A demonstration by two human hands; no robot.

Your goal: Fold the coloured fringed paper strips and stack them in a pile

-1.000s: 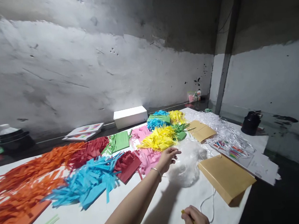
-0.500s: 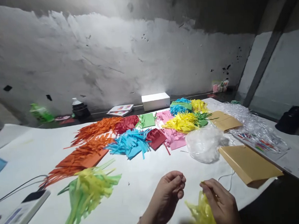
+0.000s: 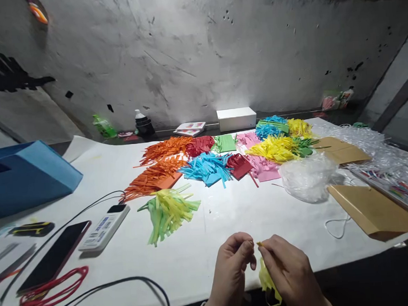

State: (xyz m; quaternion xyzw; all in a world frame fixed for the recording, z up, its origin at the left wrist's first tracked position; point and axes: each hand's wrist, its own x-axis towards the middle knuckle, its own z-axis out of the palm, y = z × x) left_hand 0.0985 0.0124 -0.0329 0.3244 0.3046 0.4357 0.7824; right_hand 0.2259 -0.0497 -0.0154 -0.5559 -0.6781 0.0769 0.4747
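Note:
Near the front edge of the white-covered table, my right hand pinches the top of a yellow paper tassel, whose strips hang below the fingers. Just left of it, my left hand has its fingertips pressed together; whatever they hold is too small to make out. The fingertips of both hands are close to each other. Beyond them to the left lies a green and yellow tassel. Fringed paper bundles in orange, light blue, dark red, pink and yellow lie farther back.
A clear plastic bag and brown paper bags lie at right. At left are a blue box, a phone, a power bank, red cord and black cable. A white box stands behind.
The view has turned left, showing more of the table's left side. My right hand has come closer to my left hand, with the yellow tassel in it.

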